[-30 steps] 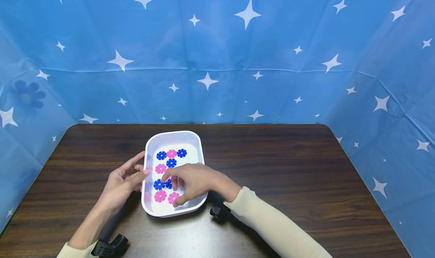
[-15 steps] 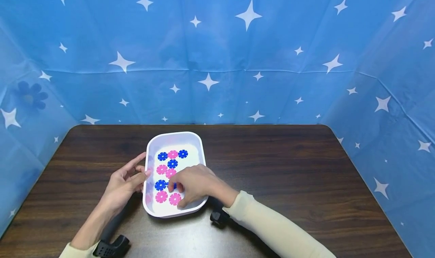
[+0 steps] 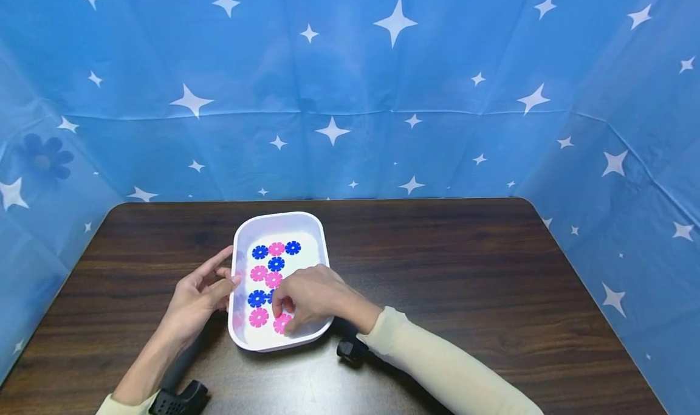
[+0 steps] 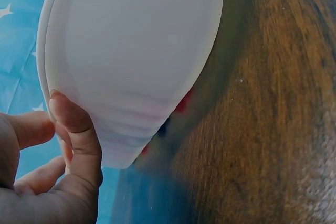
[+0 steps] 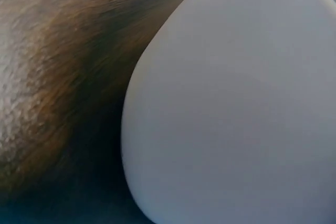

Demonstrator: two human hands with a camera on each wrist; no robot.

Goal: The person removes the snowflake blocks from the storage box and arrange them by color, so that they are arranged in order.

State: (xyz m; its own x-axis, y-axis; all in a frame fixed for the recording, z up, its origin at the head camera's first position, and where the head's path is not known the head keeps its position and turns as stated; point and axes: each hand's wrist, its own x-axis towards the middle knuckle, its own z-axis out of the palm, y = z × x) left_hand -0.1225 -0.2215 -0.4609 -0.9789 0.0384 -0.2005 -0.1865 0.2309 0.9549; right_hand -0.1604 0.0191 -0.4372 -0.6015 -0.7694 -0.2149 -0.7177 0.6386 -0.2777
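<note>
1. One blue disc (image 3: 270, 297) is partly covered by the right hand (image 3: 314, 293); the tray's wall screens that hand's fingers in the right wrist view.
2. Its fingers curl down at the lower-right pink disc (image 3: 281, 324) inside the white tray (image 3: 290, 222); whether they grip it, I cannot tell.
3. The left hand (image 3: 194, 293) pinches the tray's left rim between thumb and fingers.
4. The dark table (image 3: 465, 263) stretches widest rightward, ending at the curtain (image 3: 350, 87).
5. Since half a second ago, that pink disc has slid slightly from the neighbouring pink disc (image 3: 259, 318).
</note>
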